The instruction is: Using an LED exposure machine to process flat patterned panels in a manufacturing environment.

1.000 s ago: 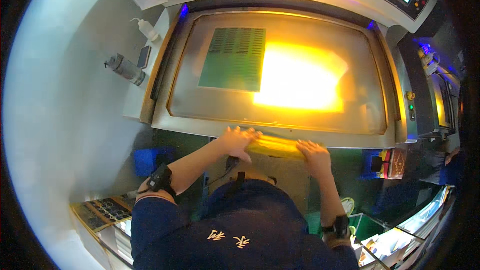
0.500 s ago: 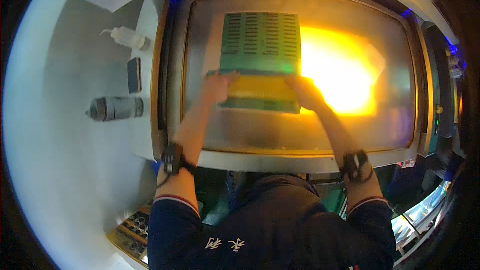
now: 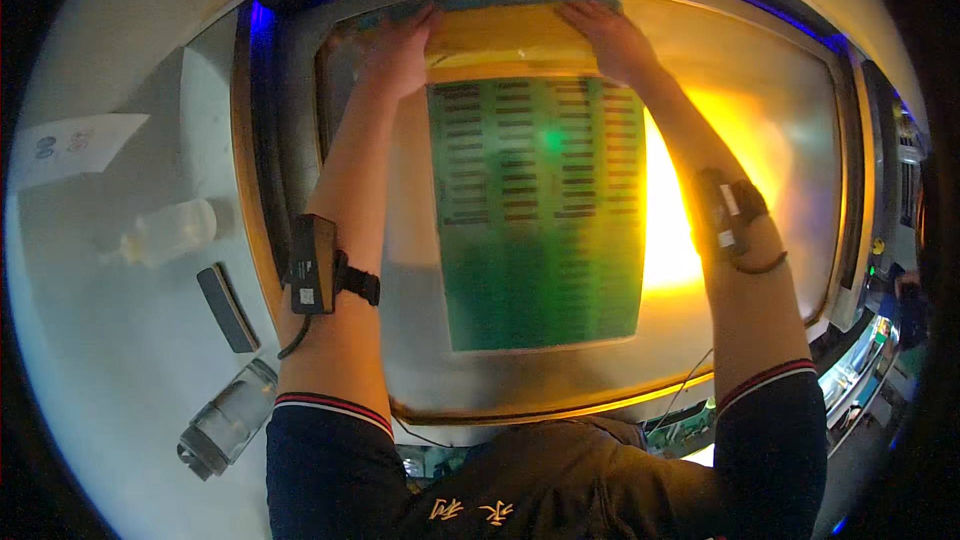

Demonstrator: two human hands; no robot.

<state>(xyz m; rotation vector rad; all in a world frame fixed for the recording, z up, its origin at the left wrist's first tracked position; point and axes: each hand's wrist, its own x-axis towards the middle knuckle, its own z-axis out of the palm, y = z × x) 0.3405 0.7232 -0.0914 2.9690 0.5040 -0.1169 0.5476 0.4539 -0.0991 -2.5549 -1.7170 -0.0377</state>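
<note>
A green panel [image 3: 540, 270] with columns of dark, bar-like marks lies flat on the shiny, framed work surface [image 3: 410, 370]. Across its far edge stretches a wide yellow squeegee [image 3: 515, 32] with a dark teal strip along its far side. My left hand [image 3: 403, 50] grips the squeegee's left end, its thumb pointing inward. At the other end my right hand [image 3: 612, 40] is closed on it, fingers toward the far side. The squeegee hides the panel's far edge. Both arms reach well forward over the surface.
Bright yellow light [image 3: 672, 230] glares right of the panel. A raised frame [image 3: 262, 190] borders the surface. Left of it are a pale squeeze bottle [image 3: 180, 232], a dark flat block [image 3: 228, 308], a grey transparent bottle [image 3: 232, 420] and a paper sheet [image 3: 80, 152].
Both hands have moved the squeegee away from me, from the panel's near part to its far edge. My view has shifted, and the panel appears larger and lower.
</note>
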